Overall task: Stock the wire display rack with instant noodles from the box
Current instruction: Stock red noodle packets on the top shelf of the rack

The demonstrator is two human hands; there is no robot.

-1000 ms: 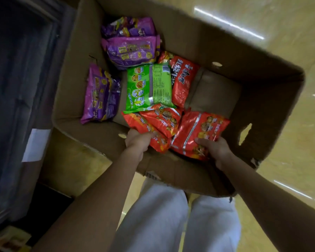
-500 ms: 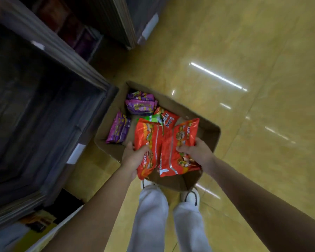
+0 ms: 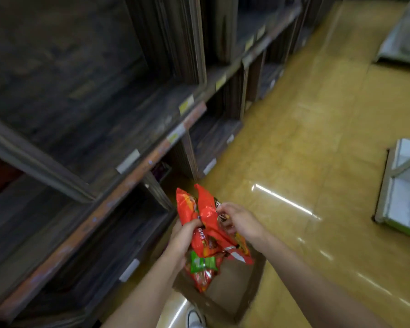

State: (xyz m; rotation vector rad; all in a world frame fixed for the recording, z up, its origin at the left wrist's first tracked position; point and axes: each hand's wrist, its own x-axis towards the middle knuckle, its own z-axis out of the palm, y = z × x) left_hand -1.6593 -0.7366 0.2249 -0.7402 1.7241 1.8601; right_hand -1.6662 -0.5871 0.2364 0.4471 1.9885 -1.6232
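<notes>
Both my hands hold a bunch of red instant noodle packs (image 3: pixel 205 223) up in front of me, above the cardboard box (image 3: pixel 251 287) on the floor. My left hand (image 3: pixel 184 240) grips the packs from the left side. My right hand (image 3: pixel 237 220) pinches the upper pack from the right. A green noodle pack (image 3: pixel 200 262) and more red ones show just below the held bunch, over the box. The dark shelving unit (image 3: pixel 118 143) with bare compartments stands to my left. No wire rack is recognisable in view.
Price labels (image 3: pixel 186 105) line the shelf edges. The shiny yellow floor (image 3: pixel 305 143) stretches ahead and right. A low pale display stand (image 3: pixel 402 185) stands at the right edge, another at the top right. My shoe (image 3: pixel 194 318) is beside the box.
I have lifted the red packs out of the box and brought them together in both hands. My view has swung up from the box to the shelves and aisle.
</notes>
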